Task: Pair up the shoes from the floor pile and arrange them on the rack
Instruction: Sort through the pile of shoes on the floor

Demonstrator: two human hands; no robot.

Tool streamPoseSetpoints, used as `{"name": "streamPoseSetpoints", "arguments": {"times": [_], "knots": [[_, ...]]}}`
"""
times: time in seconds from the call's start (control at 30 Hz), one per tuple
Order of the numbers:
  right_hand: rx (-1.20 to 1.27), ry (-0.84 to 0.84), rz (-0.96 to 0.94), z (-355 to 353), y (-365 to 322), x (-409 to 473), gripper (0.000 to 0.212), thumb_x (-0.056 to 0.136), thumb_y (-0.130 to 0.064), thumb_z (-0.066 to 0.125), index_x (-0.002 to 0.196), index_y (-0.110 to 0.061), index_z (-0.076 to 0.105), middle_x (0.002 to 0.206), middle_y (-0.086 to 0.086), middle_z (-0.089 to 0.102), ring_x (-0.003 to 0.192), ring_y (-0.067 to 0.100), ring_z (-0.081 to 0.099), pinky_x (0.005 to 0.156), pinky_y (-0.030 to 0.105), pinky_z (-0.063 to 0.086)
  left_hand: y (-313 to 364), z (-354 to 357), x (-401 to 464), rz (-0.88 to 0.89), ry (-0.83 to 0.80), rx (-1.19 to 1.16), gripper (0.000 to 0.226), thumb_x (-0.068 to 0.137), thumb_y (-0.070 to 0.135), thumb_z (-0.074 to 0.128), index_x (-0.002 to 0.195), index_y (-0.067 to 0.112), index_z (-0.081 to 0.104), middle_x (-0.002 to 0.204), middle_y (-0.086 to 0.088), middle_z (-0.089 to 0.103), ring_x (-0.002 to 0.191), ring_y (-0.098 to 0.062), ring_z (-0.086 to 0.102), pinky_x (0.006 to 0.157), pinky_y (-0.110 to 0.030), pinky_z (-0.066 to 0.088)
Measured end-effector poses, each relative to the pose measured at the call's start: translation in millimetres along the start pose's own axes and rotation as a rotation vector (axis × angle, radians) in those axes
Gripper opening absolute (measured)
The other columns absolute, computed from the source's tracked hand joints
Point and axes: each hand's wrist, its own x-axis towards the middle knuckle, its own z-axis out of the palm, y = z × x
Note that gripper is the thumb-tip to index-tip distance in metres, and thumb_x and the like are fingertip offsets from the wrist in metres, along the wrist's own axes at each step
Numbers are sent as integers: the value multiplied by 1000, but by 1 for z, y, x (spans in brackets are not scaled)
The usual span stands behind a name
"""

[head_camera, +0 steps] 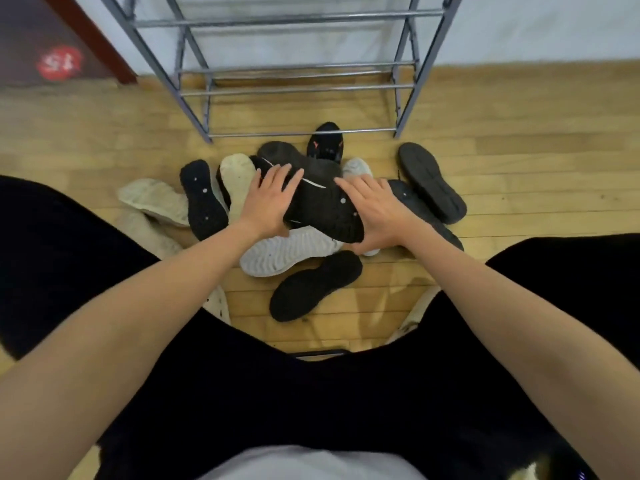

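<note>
One metal rack stands on the floor. The pile holds about seven dark shoes and four or five pale ones (overlaps blur the count). Two hands are in view.

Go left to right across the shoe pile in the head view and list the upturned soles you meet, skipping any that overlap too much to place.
Cream sole → black sole with pale dots → off-white sole → black shoe under both hands → dark ridged sole at far right.
</note>
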Motion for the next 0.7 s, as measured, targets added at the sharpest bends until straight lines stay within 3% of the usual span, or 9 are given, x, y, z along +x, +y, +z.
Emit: {"name": "streamPoseSetpoints", "arguments": {"times": [0.1,0.2,0.37,0.47,0.6,0.7], "knots": [[110,70,7,-9,-1,-12,126,53,-57,75,152,-15,8,148,7,34,135,26,30,108,40,27,4,-13,0,-6,79,-67,101,64,41,82,146,14,29,144,-14,37,136,-32,32,115,-49,23],[168,146,61,-14,3,-19,122,58,-59,74,152,-19,7,149,8,33,137,27,31,112,42,25,0,-16,1,-43,115,-226,97,56,31,87,138,15,37,139,-12,37,129,-32,38,103,-47,41],[346,315,465,-11,18,-22,111,70,-54,75,150,-6,16,149,20,29,139,35,26,113,48,24,-13,4,-5,-219,161,-445,94,53,36,87,132,19,39,132,-8,37,121,-28,43,94,-40,46],[380,318,565,-3,22,-15,92,82,-47,68,148,-3,21,144,20,34,135,34,33,111,47,32,-12,13,0,-294,156,-452,93,52,36,88,130,20,39,133,-8,36,122,-28,42,92,-40,47],[352,175,683,19,18,-9,72,90,-35,61,143,0,28,138,23,40,127,38,40,102,46,37,-7,18,5,-324,137,-452,91,53,34,89,128,19,39,130,-10,36,121,-30,41,90,-40,47],[370,-218,778,39,21,-8,66,90,-31,60,138,1,29,139,26,35,129,43,35,102,50,37,-2,27,8,-362,125,-464,91,56,28,89,130,17,38,136,-13,34,124,-32,39,91,-39,48]]}}
